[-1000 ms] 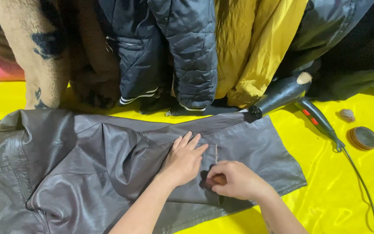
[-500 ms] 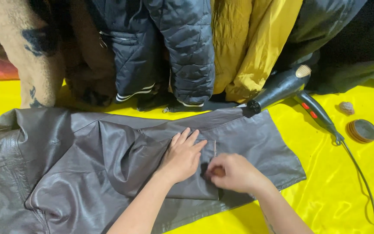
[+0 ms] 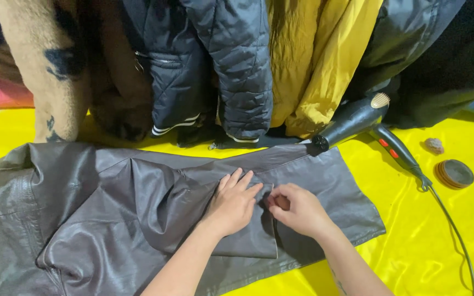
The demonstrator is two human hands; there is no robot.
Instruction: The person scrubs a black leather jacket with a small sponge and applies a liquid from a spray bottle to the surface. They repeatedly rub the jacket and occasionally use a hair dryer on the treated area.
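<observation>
Across the yellow sheet [image 3: 434, 241] lies a grey-brown leather jacket [image 3: 100, 219], spread flat and taking up most of the lower left. Left hand [image 3: 232, 204] is pressed palm-down on a folded panel of that leather, fingers out straight and gripping nothing. Right hand [image 3: 297, 209] sits just beside it, fingers curled in and pinching the leather at the panel's edge. Out from there, a black hair dryer [image 3: 357, 121] rests at the jacket's upper right corner, its cord [image 3: 456, 230] trailing down over the sheet. Further right, a round roll of brown tape [image 3: 454, 174] lies near a small brownish lump [image 3: 434, 145]. Along the top hangs a row of garments: a beige fuzzy coat [image 3: 45, 66], dark quilted jackets [image 3: 215, 66] and a mustard-yellow jacket [image 3: 319, 60].
</observation>
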